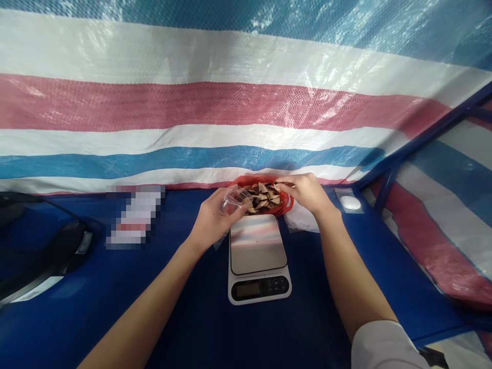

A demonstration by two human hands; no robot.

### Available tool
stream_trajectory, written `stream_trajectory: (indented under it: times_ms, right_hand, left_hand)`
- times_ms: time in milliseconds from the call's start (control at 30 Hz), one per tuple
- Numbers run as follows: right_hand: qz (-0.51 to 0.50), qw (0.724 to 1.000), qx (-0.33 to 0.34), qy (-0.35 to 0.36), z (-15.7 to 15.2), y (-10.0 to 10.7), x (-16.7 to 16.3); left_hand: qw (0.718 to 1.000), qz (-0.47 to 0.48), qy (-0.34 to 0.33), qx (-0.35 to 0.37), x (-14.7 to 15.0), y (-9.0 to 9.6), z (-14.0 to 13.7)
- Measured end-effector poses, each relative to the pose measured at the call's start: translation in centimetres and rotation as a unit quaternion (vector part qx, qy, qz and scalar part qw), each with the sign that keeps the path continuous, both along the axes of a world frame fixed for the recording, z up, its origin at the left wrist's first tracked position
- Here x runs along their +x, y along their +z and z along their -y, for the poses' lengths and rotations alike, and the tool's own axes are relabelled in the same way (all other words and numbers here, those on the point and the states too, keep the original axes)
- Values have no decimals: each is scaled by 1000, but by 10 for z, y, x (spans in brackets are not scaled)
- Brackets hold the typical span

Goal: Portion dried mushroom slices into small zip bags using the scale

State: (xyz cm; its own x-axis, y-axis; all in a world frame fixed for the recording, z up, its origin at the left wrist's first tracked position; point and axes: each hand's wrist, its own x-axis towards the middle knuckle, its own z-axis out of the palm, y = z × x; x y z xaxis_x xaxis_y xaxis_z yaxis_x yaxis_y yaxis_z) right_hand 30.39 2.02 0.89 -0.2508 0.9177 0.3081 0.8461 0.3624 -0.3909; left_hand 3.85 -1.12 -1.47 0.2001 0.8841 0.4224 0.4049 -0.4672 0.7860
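Observation:
A red plastic bag (289, 205) lies open behind the scale, full of dried brown-and-cream slices (265, 196). My left hand (216, 218), at the bag's left side, is closed on a small clear plastic bag (230, 200) whose mouth faces the slices. Over the right rim of the red bag, my right hand (303, 190) has its fingertips pinched together on what looks like one dried slice (277, 186). Between my forearms sits a white kitchen scale (258, 246) with a bare shiny plate; its display looks dark.
Clear plastic packaging (302, 220) lies under my right hand. Farther right is a white rounded object in a clear bag (350, 204). A blurred-out paper (134, 218) and a black strapped item (65, 246) lie left on the blue table (307, 328). Striped sheeting (192, 102) rises behind.

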Motion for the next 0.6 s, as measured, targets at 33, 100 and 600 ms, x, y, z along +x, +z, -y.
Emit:
stream_trajectory:
  times_ms: [33, 100, 600]
  right_hand:
    - [-24, 1000, 0, 7, 1, 3, -1]
    - [-87, 996, -3, 29, 5, 9, -4]
    - [-146, 972, -5, 185, 36, 29, -59]
  left_hand:
    - [1000, 1, -2, -1, 0, 1, 0]
    - [1000, 4, -10, -4, 0, 3, 1]
    - [994, 10, -106, 10, 3, 3, 6]
